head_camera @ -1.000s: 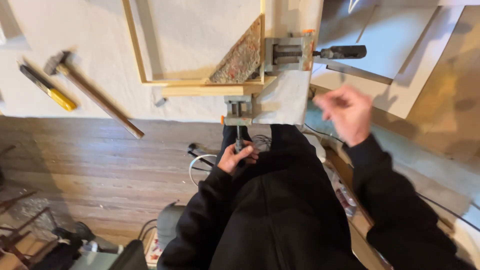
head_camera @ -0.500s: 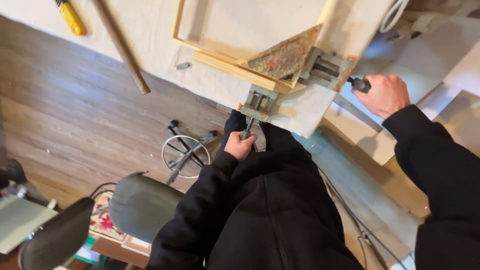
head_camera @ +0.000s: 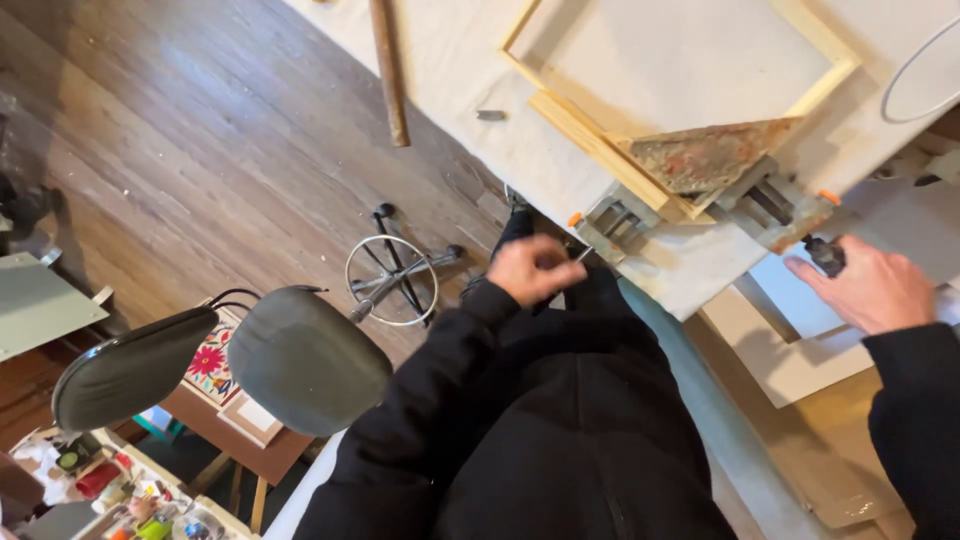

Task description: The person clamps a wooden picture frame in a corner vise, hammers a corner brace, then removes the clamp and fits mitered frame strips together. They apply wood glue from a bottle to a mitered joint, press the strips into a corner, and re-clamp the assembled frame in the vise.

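A pale wooden frame (head_camera: 560, 110) lies on a white-covered table (head_camera: 470, 60). Its near corner sits in a metal corner clamp (head_camera: 700, 215) with a rusty triangular plate (head_camera: 710, 155). My left hand (head_camera: 535, 270) is closed and blurred at the clamp's front screw (head_camera: 610, 228), gripping its handle. My right hand (head_camera: 868, 290) rests on the black handle (head_camera: 825, 255) of the clamp's side screw, fingers wrapped over it. Both arms wear black sleeves.
A long wooden tool handle (head_camera: 388, 70) lies on the table at the top. A small grey piece (head_camera: 490, 115) sits near the frame. A grey chair (head_camera: 300, 355) and a wheeled stool base (head_camera: 392, 280) stand on the wooden floor. White boards (head_camera: 800, 350) lean at the right.
My right hand came down from the air onto the black side handle. My left hand stayed at the front screw. The view swung and tilted left, bringing the chair into sight.
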